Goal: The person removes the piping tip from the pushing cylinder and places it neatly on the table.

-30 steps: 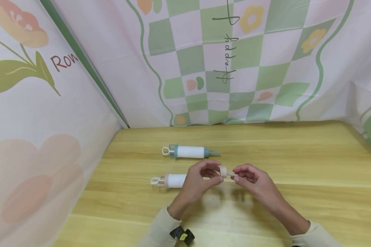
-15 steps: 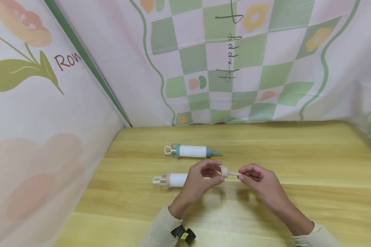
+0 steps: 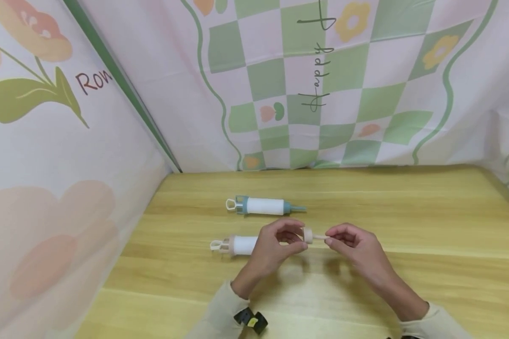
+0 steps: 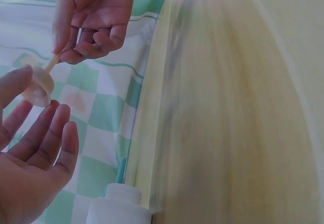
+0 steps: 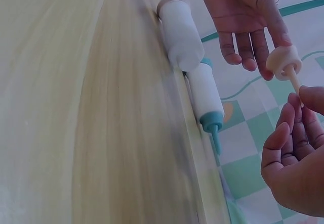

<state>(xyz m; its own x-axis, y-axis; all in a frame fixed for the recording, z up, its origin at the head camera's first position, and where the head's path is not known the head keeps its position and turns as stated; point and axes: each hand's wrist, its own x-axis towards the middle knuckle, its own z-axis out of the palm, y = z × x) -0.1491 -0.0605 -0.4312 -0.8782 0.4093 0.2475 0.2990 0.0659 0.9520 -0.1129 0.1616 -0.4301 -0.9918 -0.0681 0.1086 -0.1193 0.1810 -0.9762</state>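
Above the table, both hands hold a beige nozzle cap [image 3: 307,236] with a thin spout [image 3: 320,237] pointing right. My left hand [image 3: 273,247] pinches the wide cap part between thumb and fingertips. With thumb and fingertips, my right hand [image 3: 360,249] pinches the spout's tip. In the left wrist view the cap's hollow underside [image 4: 38,93] shows. Behind my left hand lies a white bottle [image 3: 243,245] with a beige collar and a pull handle at its left end. Its threaded neck [image 4: 124,191] is uncovered in the left wrist view; the hand covers that end in the head view.
Farther back lies a similar white bottle [image 3: 265,206] with teal ends, its teal nozzle [image 3: 298,208] pointing right. The wooden table [image 3: 407,207] ends at a printed curtain [image 3: 263,84] behind, and another printed cloth [image 3: 80,155] hangs on the left.
My right fingertips have slid a little to the right along the spout, so more of it shows. The left hand keeps its grip on the cap; both bottles lie still.
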